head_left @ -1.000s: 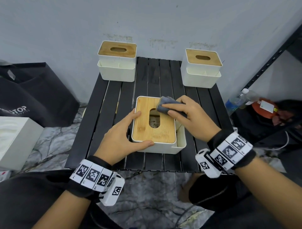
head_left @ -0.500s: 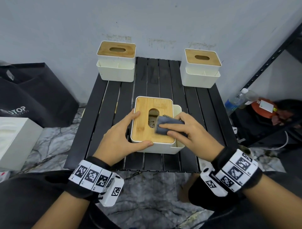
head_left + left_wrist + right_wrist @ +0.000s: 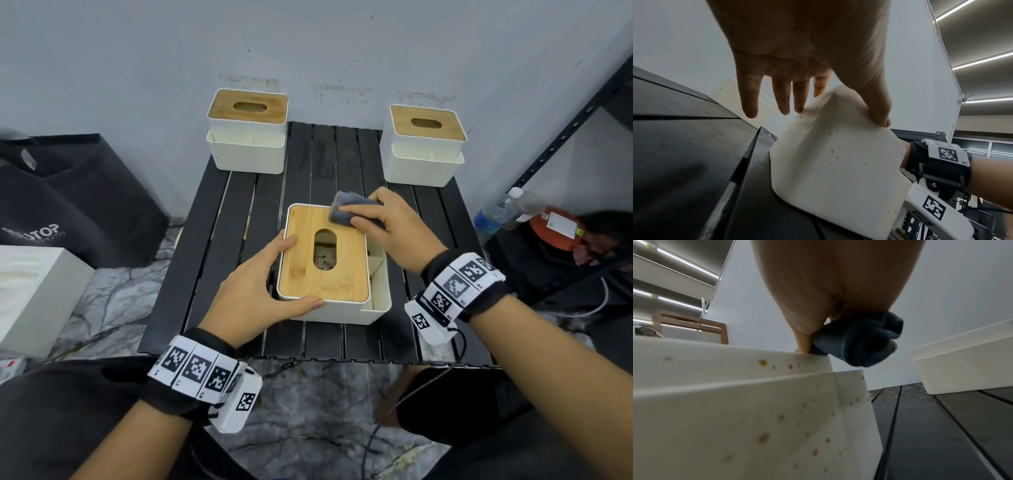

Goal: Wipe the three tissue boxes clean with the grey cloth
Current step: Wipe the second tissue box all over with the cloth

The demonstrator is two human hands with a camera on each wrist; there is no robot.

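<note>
The near tissue box point(image 3: 327, 270) is white with a bamboo lid and stands mid-table; orange-brown specks dot its walls point(image 3: 838, 170) point(image 3: 756, 402). My left hand point(image 3: 301, 272) holds its near left corner, fingers along the left wall and thumb point(image 3: 879, 116) on the front wall. My right hand point(image 3: 347, 215) pinches the bunched grey cloth point(image 3: 337, 217) point(image 3: 859, 340) and presses it on the lid's far right corner. Two more tissue boxes stand against the wall, one back left point(image 3: 248, 132) and one back right point(image 3: 424, 144) point(image 3: 962, 366).
The black slatted table point(image 3: 226, 246) is low and small, with a grey wall close behind. A black bag point(image 3: 68, 192) and a white box point(image 3: 34, 291) sit on the floor to the left. A water bottle point(image 3: 500, 216), a red object point(image 3: 555, 229) and a black shelf frame point(image 3: 565, 137) are on the right.
My right hand slid the cloth toward me along the lid beside the slot, then back away to the far right corner. The left hand and box stayed still.
</note>
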